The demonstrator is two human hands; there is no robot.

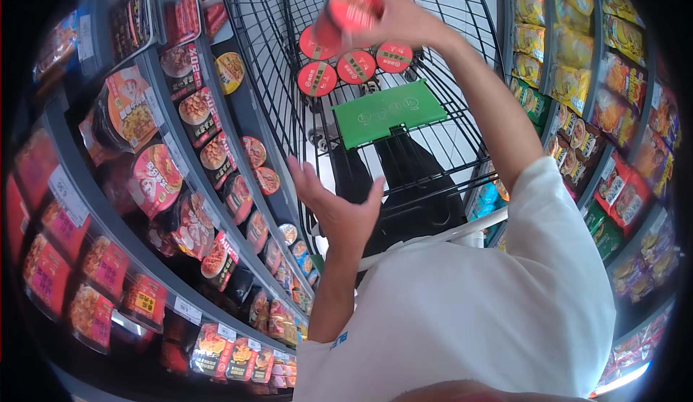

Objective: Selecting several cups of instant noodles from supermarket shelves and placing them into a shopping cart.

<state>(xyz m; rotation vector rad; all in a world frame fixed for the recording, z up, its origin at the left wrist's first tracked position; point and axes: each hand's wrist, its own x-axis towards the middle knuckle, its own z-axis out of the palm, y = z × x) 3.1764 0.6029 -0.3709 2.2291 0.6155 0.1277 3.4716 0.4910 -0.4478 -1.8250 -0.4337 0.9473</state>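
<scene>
A black wire shopping cart (460,1) stands before me. My right hand (392,15), slightly blurred, grips a red round-lidded food tub (354,6) over the cart's basket. Below that tub, several tubs with red lids and printed bands sit close together in the cart, among them one at the left (317,78) and one in the middle (356,67). My left hand (341,201) is raised near the cart's left side, palm up with fingers spread, holding nothing. A green plastic panel (389,114) lies between the tubs and the cart's near end.
Shelves at the left hold packaged bowls (157,180), boxed foods (46,275) and trays of wrapped snacks (183,15). Shelves at the right carry yellow packets (571,82) and red packets (622,193). The cart's white handle (490,220) crosses close to my body.
</scene>
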